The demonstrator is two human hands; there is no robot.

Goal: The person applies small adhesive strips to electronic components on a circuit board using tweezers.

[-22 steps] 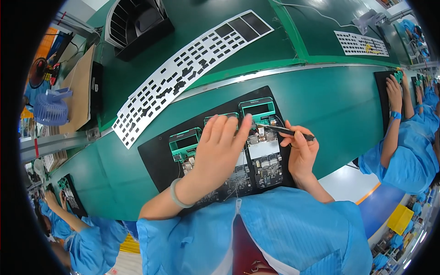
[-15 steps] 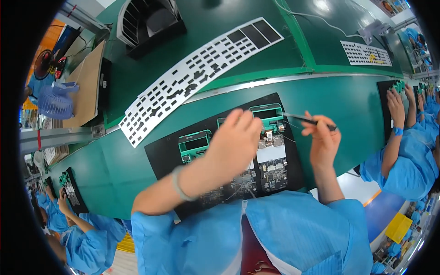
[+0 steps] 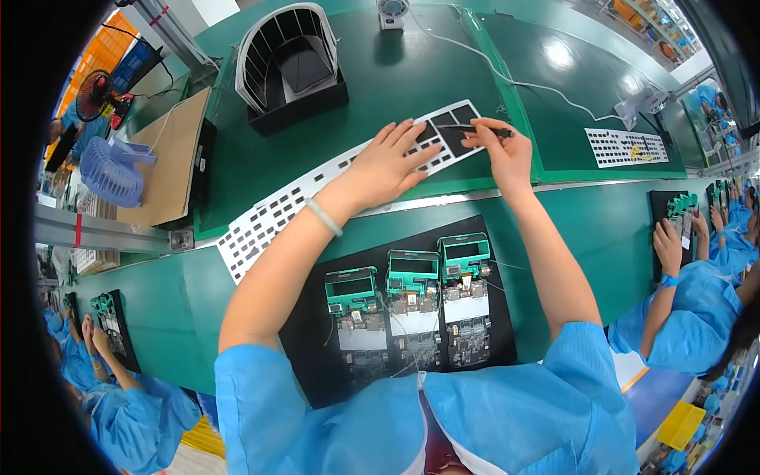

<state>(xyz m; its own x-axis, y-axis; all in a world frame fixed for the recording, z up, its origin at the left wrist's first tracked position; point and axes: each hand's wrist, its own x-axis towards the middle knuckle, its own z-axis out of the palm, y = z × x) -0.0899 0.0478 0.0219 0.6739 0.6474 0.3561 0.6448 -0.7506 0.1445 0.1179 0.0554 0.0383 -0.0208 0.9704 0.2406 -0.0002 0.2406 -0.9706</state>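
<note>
My left hand [image 3: 388,166] lies flat, fingers spread, on a long white sheet of small black stickers [image 3: 317,194] on the green bench. My right hand [image 3: 503,150] grips black tweezers [image 3: 475,129], their tip at the dark squares on the sheet's far end. Nearer me, a black mat [image 3: 309,317] carries three green circuit-board assemblies [image 3: 412,309] side by side, untouched.
A black and white slotted bin [image 3: 289,63] stands at the back. A cardboard sheet [image 3: 170,158] and a blue fan [image 3: 107,170] are at the left. Another sticker sheet [image 3: 625,146] lies far right. Co-workers in blue [image 3: 697,317] work at both sides.
Both hands have left the circuit boards on the mat and reached forward to the sticker sheet. The left hand now presses it flat, the tweezers now touch its far end.
</note>
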